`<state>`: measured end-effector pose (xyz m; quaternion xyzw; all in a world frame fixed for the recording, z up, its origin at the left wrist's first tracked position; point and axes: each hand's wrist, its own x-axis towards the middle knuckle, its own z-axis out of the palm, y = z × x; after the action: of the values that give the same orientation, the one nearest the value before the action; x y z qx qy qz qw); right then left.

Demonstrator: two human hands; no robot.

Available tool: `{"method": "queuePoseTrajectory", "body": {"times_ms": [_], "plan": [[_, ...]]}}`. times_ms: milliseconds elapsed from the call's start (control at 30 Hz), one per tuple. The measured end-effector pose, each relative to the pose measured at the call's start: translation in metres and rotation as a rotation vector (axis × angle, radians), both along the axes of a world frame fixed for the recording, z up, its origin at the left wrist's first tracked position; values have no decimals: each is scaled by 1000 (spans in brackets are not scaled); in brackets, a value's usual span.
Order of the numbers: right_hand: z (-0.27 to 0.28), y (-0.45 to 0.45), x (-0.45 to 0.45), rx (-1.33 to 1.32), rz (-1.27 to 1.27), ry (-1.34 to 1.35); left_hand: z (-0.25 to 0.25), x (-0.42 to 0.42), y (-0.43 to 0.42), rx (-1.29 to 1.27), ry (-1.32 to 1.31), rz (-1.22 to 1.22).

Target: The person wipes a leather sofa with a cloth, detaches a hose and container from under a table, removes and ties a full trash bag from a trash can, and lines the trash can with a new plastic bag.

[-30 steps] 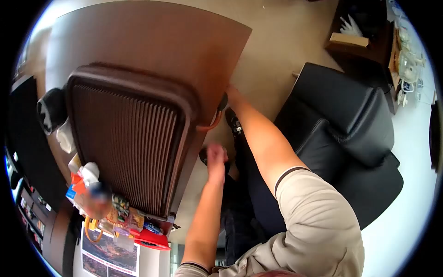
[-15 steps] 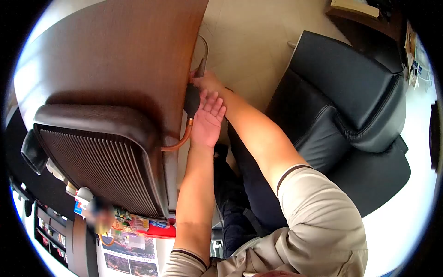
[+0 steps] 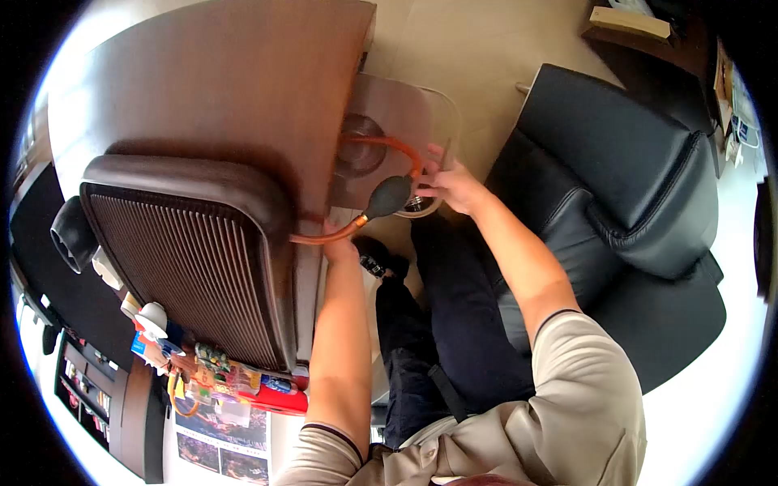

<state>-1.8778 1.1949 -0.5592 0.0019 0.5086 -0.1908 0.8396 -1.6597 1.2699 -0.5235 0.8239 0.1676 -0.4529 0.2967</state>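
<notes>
A clear plastic container (image 3: 397,97) juts out from beneath the wooden table's edge, and its rounded rim curves toward my right hand (image 3: 458,186). My right fingers are bent around the rim's near side, with a thin grey upright piece (image 3: 447,154) beside them. An orange-brown hose (image 3: 401,146) with a black rubber squeeze bulb (image 3: 391,197) runs from the dark tray's side to the container. The bulb hangs just left of my right fingertips. My left hand (image 3: 341,248) is at the table's side, where the hose crosses it; its fingers are mostly hidden.
On the wooden table (image 3: 219,73) rests a dark ribbed tray (image 3: 178,267). A black leather chair (image 3: 600,170) stands close on my right. Small ornaments (image 3: 215,360) and a red item (image 3: 279,399) lie beyond the tray's lower end. My legs are below the hands.
The clear container has come out to the right from under the table, along with my right hand. The bulb and hose swung right. My left hand, earlier spread palm up, moved down to the table's side.
</notes>
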Motion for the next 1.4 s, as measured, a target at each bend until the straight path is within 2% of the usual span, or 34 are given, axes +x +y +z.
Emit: {"method": "queuePoseTrajectory", "body": {"times_ms": [33,100,200,267,300,367,433,533,633,700,733,767,833,867,933,967,1033,1067,1133,1167,1233,1267,1300,1333,1367,1400], "plan": [[3,6,-14,-16,4,1,-6,-1,1,-86,6,132],[10,19,-37,-46,6,3,-6,-5,-16,-312,188,229],[24,33,-59,-17,-77,103,-39,-21,-4,-349,183,103],[8,41,-61,-25,-151,115,-46,-34,-14,-339,184,-107],[0,40,-60,-44,-223,123,-44,-44,-26,-349,185,-107],[-19,43,-58,-61,-254,166,-46,-58,-44,-266,315,-342],[-40,52,-60,-41,-331,244,-73,-60,-35,-317,366,-237],[-49,47,-64,-4,-320,286,-81,-71,-27,-403,377,-87],[-79,35,-70,13,-406,363,-79,-71,-37,-338,465,-176],[-88,25,-77,35,-425,377,-78,-76,-33,-434,449,-334],[-115,31,-87,30,-397,361,-79,-78,-33,-422,381,-407],[-118,22,-88,47,-305,451,-63,-76,-42,-414,378,-405],[-108,4,-76,131,-247,882,-18,-71,-70,-512,645,-64],[-96,2,-71,132,-242,883,-9,-70,-68,-510,644,-59],[-66,-7,-63,-475,138,1599,6,-73,-67,-939,1267,338],[-49,-24,-57,-488,145,1598,11,-77,-67,-951,1264,347],[-7,-61,-37,-496,72,906,23,-84,-65,-930,1503,494],[2,-82,-23,-507,80,892,29,-86,-63,-872,1548,482],[0,-127,7,-187,399,600,37,-92,-53,-842,1541,456],[-13,-136,16,-200,414,586,41,-93,-49,-842,1555,468],[-45,-144,28,-299,722,606,51,-87,-43,-743,1491,438],[-49,-150,29,-464,953,689,47,-82,-36,-731,1458,381],[-48,-142,24,-460,963,679,52,-75,-31,-710,1428,331],[-48,-137,19,-579,1043,783,58,-71,-26,-717,1422,336],[-45,-136,18,-704,1120,889,72,-65,-25,-675,1173,305],[-14,-133,16,-730,1074,896,85,-58,-22,-625,928,276]]}}
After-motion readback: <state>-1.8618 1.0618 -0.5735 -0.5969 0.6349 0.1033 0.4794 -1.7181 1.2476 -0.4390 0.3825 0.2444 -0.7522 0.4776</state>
